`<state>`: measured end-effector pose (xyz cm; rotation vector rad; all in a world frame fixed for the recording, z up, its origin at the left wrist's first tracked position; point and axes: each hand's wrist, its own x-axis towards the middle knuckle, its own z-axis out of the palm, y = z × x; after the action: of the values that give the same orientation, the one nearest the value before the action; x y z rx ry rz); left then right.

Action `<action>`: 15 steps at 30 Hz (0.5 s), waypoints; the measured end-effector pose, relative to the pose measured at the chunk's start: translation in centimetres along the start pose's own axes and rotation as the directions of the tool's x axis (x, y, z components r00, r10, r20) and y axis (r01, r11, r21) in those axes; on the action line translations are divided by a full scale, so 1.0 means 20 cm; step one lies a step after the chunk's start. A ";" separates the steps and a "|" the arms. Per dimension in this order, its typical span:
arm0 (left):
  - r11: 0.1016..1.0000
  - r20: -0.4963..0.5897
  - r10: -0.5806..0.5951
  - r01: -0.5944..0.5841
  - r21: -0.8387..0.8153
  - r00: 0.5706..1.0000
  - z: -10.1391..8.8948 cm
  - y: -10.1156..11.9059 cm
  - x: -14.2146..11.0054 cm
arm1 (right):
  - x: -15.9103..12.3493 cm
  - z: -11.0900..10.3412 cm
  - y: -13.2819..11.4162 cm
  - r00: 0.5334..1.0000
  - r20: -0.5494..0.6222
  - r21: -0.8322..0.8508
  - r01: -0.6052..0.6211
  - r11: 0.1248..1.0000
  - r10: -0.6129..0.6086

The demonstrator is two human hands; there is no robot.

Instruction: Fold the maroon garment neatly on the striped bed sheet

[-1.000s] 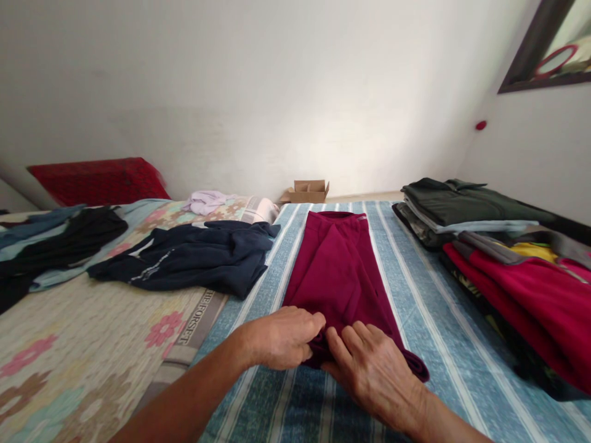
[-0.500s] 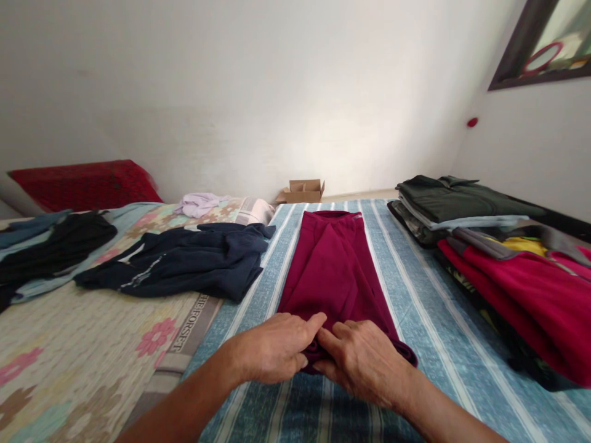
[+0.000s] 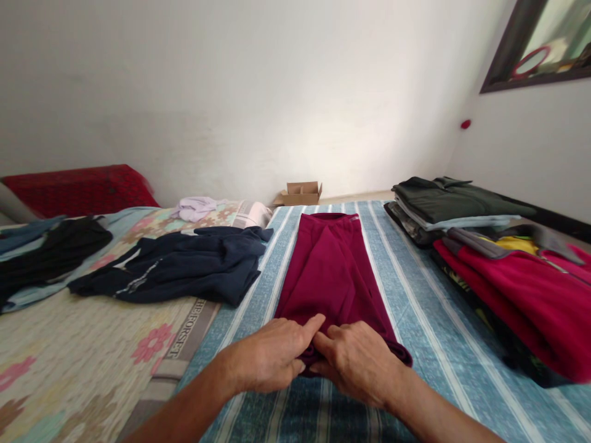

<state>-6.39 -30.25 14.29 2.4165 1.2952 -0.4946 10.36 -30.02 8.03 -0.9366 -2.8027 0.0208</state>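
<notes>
Maroon trousers lie lengthwise on a blue-and-white striped bedsheet, the waistband at the far end. Their near end is turned over into a thick rolled edge. My left hand grips this edge from the left, its index finger lying along the cloth. From the right, my right hand is closed on the same edge, thumb tucked beneath. The two hands almost meet at the middle. Under my fingers, part of the roll is hidden.
Dark navy clothing and black clothing lie on a floral sheet at left. Folded red clothes and a dark green stack stand at right. An open cardboard box sits by the wall.
The hands keep the same grip on the trousers' near edge. The whole view has shifted slightly, so things appear a little further left.
</notes>
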 end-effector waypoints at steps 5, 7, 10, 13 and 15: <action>1.000 0.000 -0.030 0.030 -0.010 1.000 0.03 0.00 -0.01 | 0.01 0.00 -0.01 0.999 0.039 0.010 -0.014 1.000 0.014; 0.999 -0.018 -0.036 0.036 -0.022 0.999 0.05 -0.01 -0.01 | 0.02 0.00 -0.01 1.000 0.026 0.006 -0.009 1.000 0.009; 0.998 -0.022 -0.047 0.046 -0.032 0.999 0.06 -0.01 -0.02 | 0.03 -0.01 -0.01 1.000 0.018 0.006 0.012 1.000 -0.012; 0.998 -0.046 -0.043 0.041 -0.045 0.998 0.08 -0.02 -0.02 | 0.03 -0.02 -0.01 0.999 0.038 0.016 0.025 1.000 -0.026; 0.997 -0.072 -0.033 0.028 -0.066 0.997 0.09 -0.02 -0.02 | 0.02 -0.02 -0.01 0.999 0.047 0.021 0.027 0.999 -0.028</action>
<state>-7.24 -31.14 12.89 2.3843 1.3590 -0.3695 9.91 -29.98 8.47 -0.9045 -2.8523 0.0688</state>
